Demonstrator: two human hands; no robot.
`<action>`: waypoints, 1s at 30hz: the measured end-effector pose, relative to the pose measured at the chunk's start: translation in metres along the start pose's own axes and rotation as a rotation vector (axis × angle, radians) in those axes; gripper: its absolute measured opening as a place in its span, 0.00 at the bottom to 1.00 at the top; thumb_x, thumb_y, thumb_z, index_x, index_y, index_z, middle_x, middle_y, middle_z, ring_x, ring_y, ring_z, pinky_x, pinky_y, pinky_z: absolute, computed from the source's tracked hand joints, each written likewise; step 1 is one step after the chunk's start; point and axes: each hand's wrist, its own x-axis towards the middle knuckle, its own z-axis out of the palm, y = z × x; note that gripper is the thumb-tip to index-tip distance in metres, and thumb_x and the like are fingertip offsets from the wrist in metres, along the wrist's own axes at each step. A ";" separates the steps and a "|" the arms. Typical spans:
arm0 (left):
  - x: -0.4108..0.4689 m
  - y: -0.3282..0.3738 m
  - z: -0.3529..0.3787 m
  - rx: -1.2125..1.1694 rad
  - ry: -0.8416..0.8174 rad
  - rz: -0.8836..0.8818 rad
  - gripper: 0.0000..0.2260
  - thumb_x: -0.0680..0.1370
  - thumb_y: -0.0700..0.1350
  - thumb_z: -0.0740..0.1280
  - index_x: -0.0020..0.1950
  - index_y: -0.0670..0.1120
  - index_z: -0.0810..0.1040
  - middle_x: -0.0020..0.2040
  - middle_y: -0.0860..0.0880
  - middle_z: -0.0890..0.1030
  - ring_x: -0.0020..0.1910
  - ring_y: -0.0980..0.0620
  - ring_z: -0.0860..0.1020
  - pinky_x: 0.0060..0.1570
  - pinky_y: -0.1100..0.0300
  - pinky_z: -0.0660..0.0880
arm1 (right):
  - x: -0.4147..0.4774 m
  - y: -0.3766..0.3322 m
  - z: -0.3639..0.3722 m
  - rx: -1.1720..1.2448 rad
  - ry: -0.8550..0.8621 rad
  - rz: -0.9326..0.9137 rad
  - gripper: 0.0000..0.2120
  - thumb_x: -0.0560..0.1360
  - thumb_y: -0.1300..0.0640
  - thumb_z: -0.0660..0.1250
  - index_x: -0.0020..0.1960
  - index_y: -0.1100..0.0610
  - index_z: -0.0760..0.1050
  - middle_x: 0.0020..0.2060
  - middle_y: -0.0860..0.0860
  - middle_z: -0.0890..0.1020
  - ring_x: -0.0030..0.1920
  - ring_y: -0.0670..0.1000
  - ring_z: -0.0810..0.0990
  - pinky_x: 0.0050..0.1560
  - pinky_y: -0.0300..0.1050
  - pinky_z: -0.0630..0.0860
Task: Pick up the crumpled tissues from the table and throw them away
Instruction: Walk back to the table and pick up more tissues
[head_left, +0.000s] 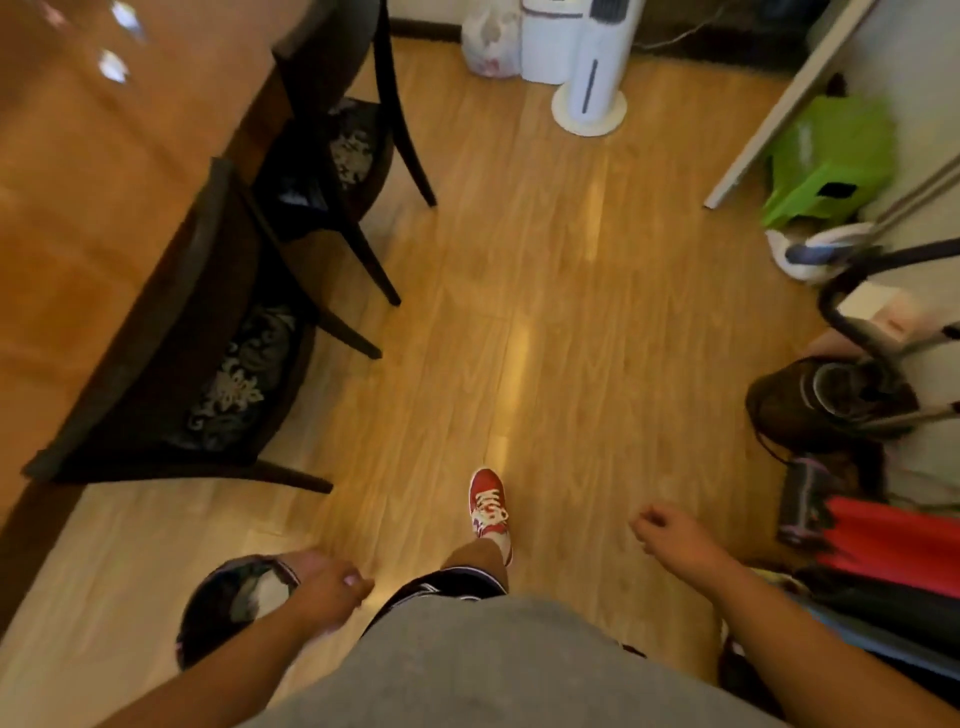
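A dark round bin with a black liner stands on the floor at the lower left; something white, possibly tissue, lies inside it. My left hand hangs just right of the bin's rim with its fingers curled, and I see nothing in it. My right hand swings at the lower right, fingers loosely curled, holding nothing. The wooden table runs along the left; no tissues show on the part in view.
Two dark chairs are tucked at the table. A white tower fan, a green stool, a dark bag and a red item line the right side. My red shoe is on the wooden floor.
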 end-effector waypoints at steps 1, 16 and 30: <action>0.008 0.008 -0.010 0.004 -0.003 -0.008 0.09 0.77 0.43 0.67 0.39 0.41 0.76 0.45 0.33 0.81 0.44 0.39 0.79 0.48 0.49 0.75 | 0.011 -0.017 -0.009 -0.020 -0.016 -0.017 0.07 0.76 0.53 0.65 0.44 0.56 0.78 0.42 0.55 0.82 0.46 0.56 0.81 0.54 0.57 0.78; 0.107 0.265 -0.118 -0.028 -0.030 0.197 0.12 0.78 0.52 0.65 0.45 0.44 0.80 0.44 0.44 0.83 0.42 0.47 0.80 0.44 0.55 0.75 | 0.131 -0.071 -0.139 -0.031 0.004 0.219 0.09 0.77 0.56 0.66 0.39 0.59 0.75 0.33 0.57 0.78 0.33 0.55 0.74 0.37 0.50 0.71; 0.190 0.423 -0.184 -0.186 0.032 0.098 0.11 0.79 0.49 0.65 0.48 0.40 0.78 0.45 0.42 0.82 0.42 0.47 0.77 0.43 0.56 0.72 | 0.296 -0.259 -0.297 -0.322 -0.088 0.044 0.10 0.77 0.51 0.65 0.42 0.56 0.76 0.41 0.55 0.82 0.42 0.54 0.81 0.45 0.49 0.77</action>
